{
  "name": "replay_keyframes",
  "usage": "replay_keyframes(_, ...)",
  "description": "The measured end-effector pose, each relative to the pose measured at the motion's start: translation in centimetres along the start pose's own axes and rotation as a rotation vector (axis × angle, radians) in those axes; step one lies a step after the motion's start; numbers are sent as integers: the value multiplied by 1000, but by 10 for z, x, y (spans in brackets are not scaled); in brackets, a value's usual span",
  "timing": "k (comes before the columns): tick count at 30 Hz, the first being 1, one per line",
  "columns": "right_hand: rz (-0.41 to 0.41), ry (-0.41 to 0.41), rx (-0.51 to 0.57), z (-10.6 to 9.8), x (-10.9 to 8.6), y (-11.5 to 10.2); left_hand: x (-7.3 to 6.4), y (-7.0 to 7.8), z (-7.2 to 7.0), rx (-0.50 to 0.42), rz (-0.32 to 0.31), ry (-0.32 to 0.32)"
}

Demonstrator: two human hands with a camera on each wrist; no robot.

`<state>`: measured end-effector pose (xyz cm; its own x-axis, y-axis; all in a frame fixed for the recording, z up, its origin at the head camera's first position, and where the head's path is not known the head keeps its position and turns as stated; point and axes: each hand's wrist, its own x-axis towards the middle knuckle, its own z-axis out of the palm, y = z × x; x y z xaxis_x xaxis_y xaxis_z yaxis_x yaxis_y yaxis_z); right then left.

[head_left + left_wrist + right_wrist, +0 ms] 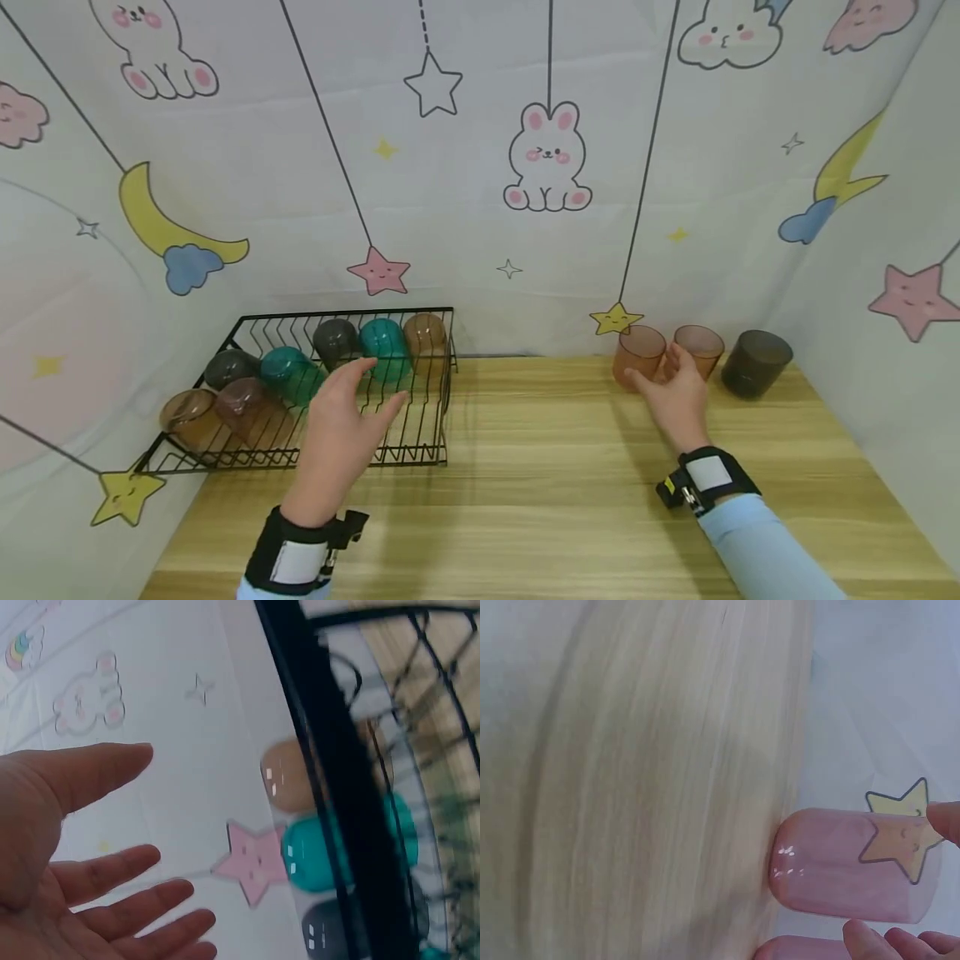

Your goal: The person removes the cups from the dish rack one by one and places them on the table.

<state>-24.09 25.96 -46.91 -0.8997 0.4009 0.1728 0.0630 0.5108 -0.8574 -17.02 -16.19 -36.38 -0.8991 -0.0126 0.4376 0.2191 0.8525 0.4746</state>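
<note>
Two pink translucent cups stand on the table at the right, a left one [640, 354] and a right one [701, 346]. My right hand [678, 404] is at the left pink cup, its thumb [946, 821] on one side and its fingertips [862, 941] on the other, between the two cups. Whether they touch the glass is hard to tell. A dark grey cup [756, 365] stands further right. My left hand [337, 425] is held in front of and above the black wire rack [408, 454], thumb and fingers spread, holding nothing.
Several tinted cups lie bottom-up or tilted in the rack, among them a teal cup [386, 346], an amber cup [191, 417] and a purplish cup [247, 408]. A patterned cloth [465, 183] hangs behind the wooden table [540, 483] and at both sides.
</note>
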Motion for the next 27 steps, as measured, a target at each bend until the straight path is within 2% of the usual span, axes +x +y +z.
replay_keyframes(4, -11, -2, 41, -5, -10, -6, 7, -24, -16, 89, -66, 41)
replay_keyframes(10, -63, 2, 38, -8, -29, -17, 14, -51, -29, 228, -125, 73)
replay_keyframes(14, -97, -18, -30, -10, -41, -25, 19, -67, -36, 292, -191, 39)
replay_keyframes(20, -160, -139, -158, -12, -59, -35, 29, -94, -46, 366, -293, -54)
replay_keyframes(27, -216, -229, -204, -14, -73, -45, 32, -118, -49, 377, -344, -105)
